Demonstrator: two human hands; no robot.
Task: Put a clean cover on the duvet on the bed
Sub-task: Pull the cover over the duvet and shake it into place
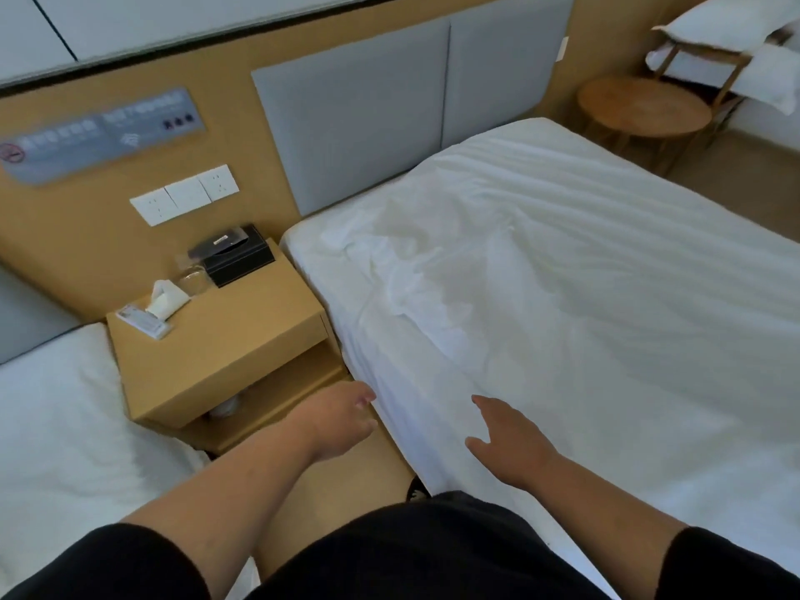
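Observation:
A white duvet (pixel 584 270) lies spread over the bed (pixel 311 249), rumpled near the head end and hanging over the near side. My left hand (pixel 342 415) hovers beside the bed's near edge with its fingers loosely curled and nothing in it. My right hand (pixel 511 439) is over the hanging edge of the duvet, fingers apart, holding nothing. Whether it touches the cloth I cannot tell. A grey padded headboard (pixel 389 101) stands behind the bed.
A wooden nightstand (pixel 233 335) stands left of the bed with a black tissue box (pixel 238 257), a glass and small items. A second white bed (pixel 56 417) lies at the left. A round wooden table (pixel 640 106) and a chair with pillows (pixel 731 41) are far right.

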